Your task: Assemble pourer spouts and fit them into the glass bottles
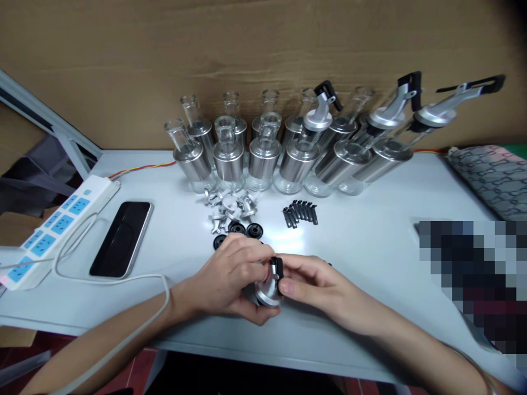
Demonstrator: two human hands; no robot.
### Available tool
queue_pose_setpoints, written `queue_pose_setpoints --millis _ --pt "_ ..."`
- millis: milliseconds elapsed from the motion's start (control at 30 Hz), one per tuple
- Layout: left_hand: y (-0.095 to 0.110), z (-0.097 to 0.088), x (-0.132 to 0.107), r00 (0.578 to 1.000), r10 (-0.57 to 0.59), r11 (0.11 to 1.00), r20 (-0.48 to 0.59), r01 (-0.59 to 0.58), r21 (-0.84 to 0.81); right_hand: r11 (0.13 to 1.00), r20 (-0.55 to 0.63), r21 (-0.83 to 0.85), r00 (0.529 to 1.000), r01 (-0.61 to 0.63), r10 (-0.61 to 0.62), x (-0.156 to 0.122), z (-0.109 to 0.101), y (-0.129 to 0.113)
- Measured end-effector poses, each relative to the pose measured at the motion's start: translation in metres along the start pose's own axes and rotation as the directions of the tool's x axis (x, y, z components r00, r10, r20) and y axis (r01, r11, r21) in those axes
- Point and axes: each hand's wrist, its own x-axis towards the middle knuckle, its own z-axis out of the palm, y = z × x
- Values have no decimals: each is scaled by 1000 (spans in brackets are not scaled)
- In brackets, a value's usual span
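Observation:
Near the table's front edge, my left hand (236, 277) is closed around a silver pourer spout (269, 293) with a black flip lever (277, 267). My right hand (315, 285) pinches the lever side of the same spout between thumb and fingers. Just beyond my left hand lie several round black stopper rings (254, 230), partly covered by its fingers. Behind them is a heap of silver spout pieces (230, 204). A small row of black levers (303, 212) lies to the right of the heap.
Several glass bottles with steel sleeves (263, 159) line the back by a cardboard wall (263, 44); 3 carry pourers. On the left are a phone (121, 238) and a power strip (61, 225), whose white cable crosses my left forearm. A patterned cloth item (489, 175) sits far right.

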Motion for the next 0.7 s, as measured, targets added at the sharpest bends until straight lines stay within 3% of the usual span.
queue_pose_setpoints --millis 367,600,700 --pt "2 0 -1 999 36 997 12 -36 74 999 -70 -44 998 -8 5 2 -6 17" --pt "3 -1 -1 997 52 997 64 -56 52 997 -77 -79 997 15 -21 2 -4 11" --pt "-1 -1 -1 997 21 1000 68 -22 15 997 -167 65 985 51 -40 3 -1 10"
